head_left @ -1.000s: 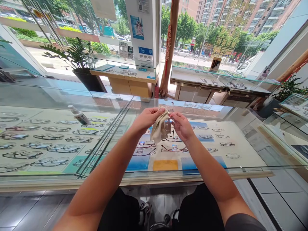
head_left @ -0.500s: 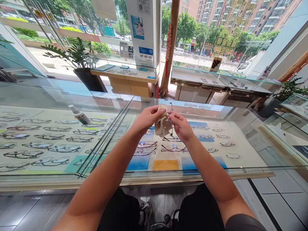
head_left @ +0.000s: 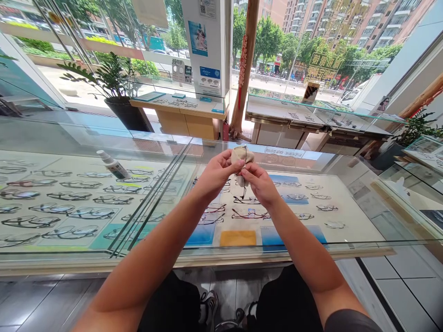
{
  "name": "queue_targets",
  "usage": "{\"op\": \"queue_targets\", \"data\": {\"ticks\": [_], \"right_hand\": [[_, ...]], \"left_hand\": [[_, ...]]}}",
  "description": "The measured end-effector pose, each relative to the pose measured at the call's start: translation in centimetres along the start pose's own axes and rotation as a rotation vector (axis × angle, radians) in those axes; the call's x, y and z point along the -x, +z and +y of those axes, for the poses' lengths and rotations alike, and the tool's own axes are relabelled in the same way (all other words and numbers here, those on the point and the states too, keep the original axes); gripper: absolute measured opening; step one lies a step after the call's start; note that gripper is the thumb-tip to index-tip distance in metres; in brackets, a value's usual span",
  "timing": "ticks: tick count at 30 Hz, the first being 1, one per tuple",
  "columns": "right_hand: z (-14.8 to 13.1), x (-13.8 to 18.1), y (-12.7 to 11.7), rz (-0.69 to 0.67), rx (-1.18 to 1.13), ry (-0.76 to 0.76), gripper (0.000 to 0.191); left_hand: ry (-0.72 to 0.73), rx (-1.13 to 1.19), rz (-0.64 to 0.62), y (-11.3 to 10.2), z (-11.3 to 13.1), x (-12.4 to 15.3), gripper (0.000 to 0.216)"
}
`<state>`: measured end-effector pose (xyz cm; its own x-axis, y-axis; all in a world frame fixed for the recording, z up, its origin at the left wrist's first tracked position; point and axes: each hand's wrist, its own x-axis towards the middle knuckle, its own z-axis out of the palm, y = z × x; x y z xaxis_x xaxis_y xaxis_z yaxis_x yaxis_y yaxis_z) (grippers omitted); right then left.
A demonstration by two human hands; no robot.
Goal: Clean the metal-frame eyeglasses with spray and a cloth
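My left hand (head_left: 218, 171) is closed on a beige cloth (head_left: 239, 154), its thumb pressing the cloth near a pair of thin-framed glasses. The cloth bunches up above my fingertips, and a pale part also shows below them. My right hand (head_left: 260, 183) pinches the glasses (head_left: 244, 192) between thumb and fingers, close against the left thumb. A dark, thin part of the frame runs down below the fingers, while most of the lenses is hidden by the cloth and hands. Both hands are raised above the glass display counter (head_left: 356, 216).
A white spray bottle (head_left: 113, 165) stands on the counter's glass at the left. Several rows of glasses (head_left: 79, 197) lie under the glass, along with an orange cloth (head_left: 238, 238). Beyond are a potted plant (head_left: 119, 99), a wooden trunk (head_left: 242, 87) and further display cases (head_left: 287, 110).
The cloth has shifted up and now bunches above my fingers. The glasses have turned, so the round lens that showed before is mostly covered. My hands have come closer together.
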<state>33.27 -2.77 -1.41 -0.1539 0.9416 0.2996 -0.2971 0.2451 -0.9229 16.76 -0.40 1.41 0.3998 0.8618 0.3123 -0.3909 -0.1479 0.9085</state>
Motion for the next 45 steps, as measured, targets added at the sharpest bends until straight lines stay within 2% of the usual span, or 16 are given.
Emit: {"op": "queue_targets", "data": {"ticks": [9,17,22,27,34,38,41,45], "right_hand": [[0.5,0.1,-0.2,-0.046,-0.035,-0.011,0.041],[-0.3,0.4,0.0,-0.168,0.126,-0.065,0.039],[-0.9,0.6,0.2,-0.200,0.151,-0.066,0.039],[-1.2,0.4,-0.3,-0.201,0.116,-0.026,0.042],[-1.9,0.3,-0.3,-0.131,-0.015,0.074,0.046],[-2.1,0.4,-0.1,-0.117,-0.049,0.110,0.049],[-1.9,0.4,-0.1,-0.113,-0.047,0.113,0.049],[-1.3,0.3,-0.1,-0.133,-0.010,0.085,0.047]], "left_hand": [[0.082,-0.035,0.088,0.8,0.0,0.2,0.051],[0.147,-0.125,0.171,1.9,0.2,0.8,0.061],[0.157,-0.170,0.197,1.8,0.3,0.8,0.062],[0.136,-0.200,0.117,0.6,0.5,0.6,0.063],[0.179,-0.225,-0.012,-1.4,1.5,-0.1,0.047],[0.150,-0.227,-0.083,-1.7,1.6,-0.2,0.046],[0.178,-0.235,-0.064,-1.4,1.2,-0.2,0.047],[0.217,-0.257,0.030,-0.8,0.6,-0.2,0.046]]}}
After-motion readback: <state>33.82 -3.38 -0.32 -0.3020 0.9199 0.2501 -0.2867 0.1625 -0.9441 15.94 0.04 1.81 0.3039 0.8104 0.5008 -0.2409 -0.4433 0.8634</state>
